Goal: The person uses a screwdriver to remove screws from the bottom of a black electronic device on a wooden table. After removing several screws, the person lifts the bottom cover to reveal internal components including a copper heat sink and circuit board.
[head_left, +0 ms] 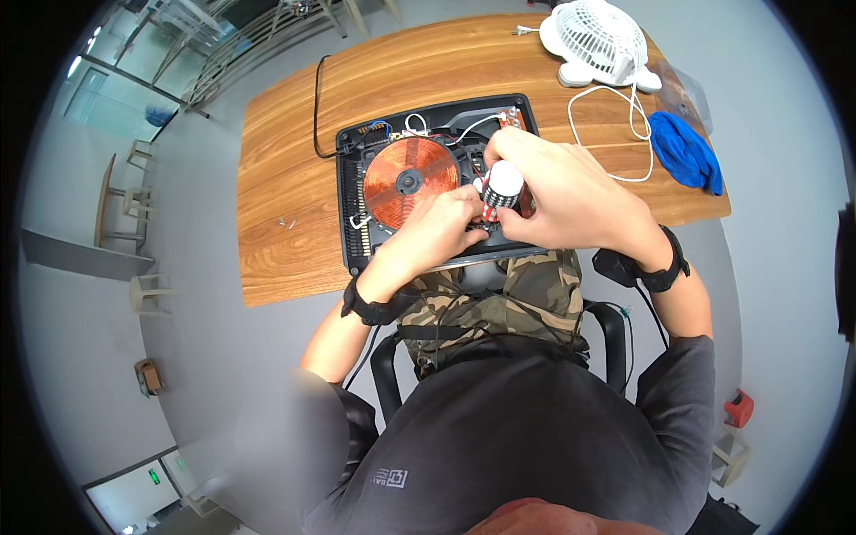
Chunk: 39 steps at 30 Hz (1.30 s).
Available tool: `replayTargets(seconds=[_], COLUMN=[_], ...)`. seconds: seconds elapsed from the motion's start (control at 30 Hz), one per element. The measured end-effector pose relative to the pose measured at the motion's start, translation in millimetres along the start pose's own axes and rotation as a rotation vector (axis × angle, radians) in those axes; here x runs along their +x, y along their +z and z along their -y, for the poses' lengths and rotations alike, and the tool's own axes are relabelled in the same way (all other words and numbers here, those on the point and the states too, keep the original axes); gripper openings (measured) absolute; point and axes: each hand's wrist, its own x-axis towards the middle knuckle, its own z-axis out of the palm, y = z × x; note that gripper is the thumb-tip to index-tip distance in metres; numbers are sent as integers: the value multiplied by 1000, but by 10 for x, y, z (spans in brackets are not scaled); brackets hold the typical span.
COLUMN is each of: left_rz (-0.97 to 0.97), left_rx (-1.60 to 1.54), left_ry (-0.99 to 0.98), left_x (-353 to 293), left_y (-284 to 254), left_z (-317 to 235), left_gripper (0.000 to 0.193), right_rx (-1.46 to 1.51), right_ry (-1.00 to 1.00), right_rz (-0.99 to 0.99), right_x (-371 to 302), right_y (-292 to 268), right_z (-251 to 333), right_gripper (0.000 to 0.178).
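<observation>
On the table lies an opened induction cooker [349,192], its black casing exposing a round copper coil [392,178], wires and circuit boards. My right hand [562,192] is closed around a thick screwdriver-like handle [506,181] with a white round end, a black-and-white ribbed band and red below. The handle stands tilted over the cooker's near right part, and its lower tip is hidden. Beside it, my left hand [437,226] reaches in over the coil's near edge. Its fingers are drawn together at the handle's lower end; what they pinch, if anything, is hidden.
A white fan [599,40] with its white cord [575,116] sits at the far right, near a bunched blue cloth [685,153]. A black power cord [317,102] curves behind the cooker's left side. Small white scraps [287,223] lie on the wooden table [276,169].
</observation>
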Motion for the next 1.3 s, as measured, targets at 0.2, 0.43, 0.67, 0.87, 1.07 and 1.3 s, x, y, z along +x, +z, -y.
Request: replayTargets(seconds=[0.2, 0.43, 0.67, 0.87, 1.07, 1.3], left_rz=[-91, -77, -127, -239, -275, -501], left_rx=[0, 70, 252, 275, 179, 149], left_ry=[1, -31, 100, 121, -47, -528], left_x=[11, 14, -11, -40, -296, -1345], left_y=[219, 274, 426, 190, -183, -691], left_z=[16, 19, 108, 4, 382, 1245], left_gripper=[28, 28, 40, 29, 17, 17], right_rx=[-40, 81, 117, 233, 354, 329], right_ry=[72, 212, 163, 207, 134, 190], right_rz=[96, 159, 88, -46, -278, -167], right_x=[-16, 8, -9, 48, 144, 253], right_y=[15, -1, 40, -58, 62, 84], right_z=[26, 76, 93, 168, 117, 170], right_gripper=[40, 30, 30, 26, 22, 20])
